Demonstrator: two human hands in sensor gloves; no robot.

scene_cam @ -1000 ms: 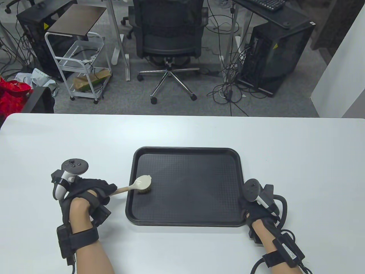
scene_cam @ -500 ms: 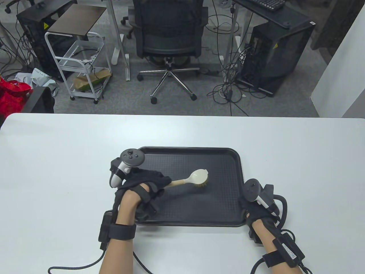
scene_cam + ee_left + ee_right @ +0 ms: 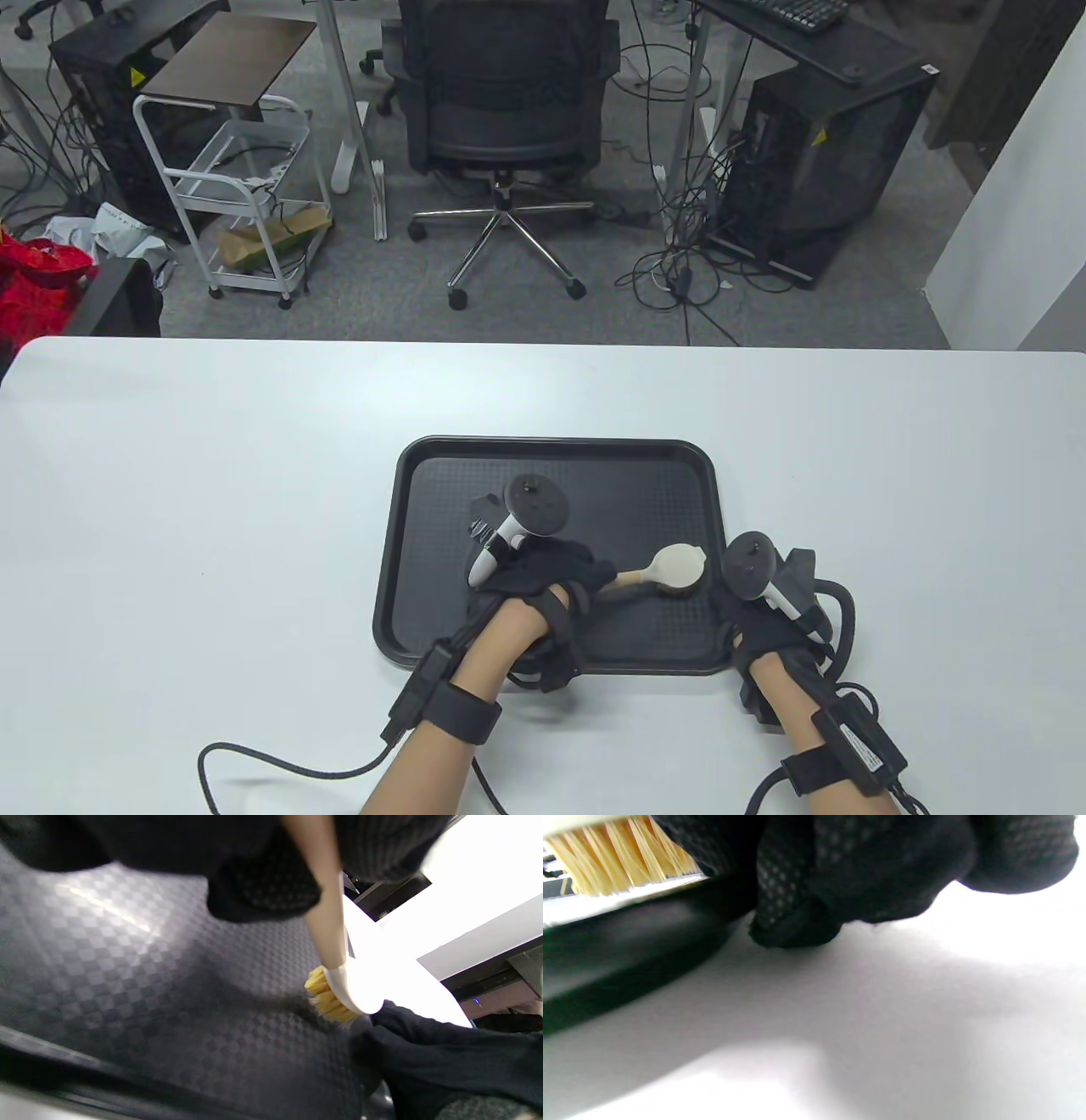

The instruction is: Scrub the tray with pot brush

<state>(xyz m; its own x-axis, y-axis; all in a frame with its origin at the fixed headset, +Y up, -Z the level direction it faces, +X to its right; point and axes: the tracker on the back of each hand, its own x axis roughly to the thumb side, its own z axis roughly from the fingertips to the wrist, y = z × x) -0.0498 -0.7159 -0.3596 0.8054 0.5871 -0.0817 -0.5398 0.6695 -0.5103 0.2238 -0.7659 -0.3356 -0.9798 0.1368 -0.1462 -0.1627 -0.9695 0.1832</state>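
Left hand [image 3: 551,573] grip: fingers clenched round the wooden handle of the brush [image 3: 670,567], handle running right and slightly far from the fist. Brush head sits over the right part of the tray [image 3: 407,543], bristles down. In the left wrist view the bristles [image 3: 328,1001] meet the tray's checkered floor [image 3: 127,984], with the head tilted so the near edge of the tuft bears the load. That tilt fits a scrubbing stroke: pressure goes through the bristle edge rather than the flat face.

Right hand [image 3: 764,620] grip: rests at the tray's near right corner, at its right rim. Right wrist view shows gloved fingertips [image 3: 793,929] down on the bench [image 3: 882,1027] right against the tray's outer wall [image 3: 628,955]. Whether any finger hooks over the rim is probably yes but hidden; I cannot tell if this hand is closed on the rim or only pressed beside it. Its placement reads as a brace, so the tray does not slide while the left hand pushes the brush toward it.

Tray lies flat on the white bench, near the near edge, roughly centre. Brush head is close to the right hand, just inside the right rim.

Judgement: scrubbing under way, stroke at its right end; far half of the tray may need passes yet.
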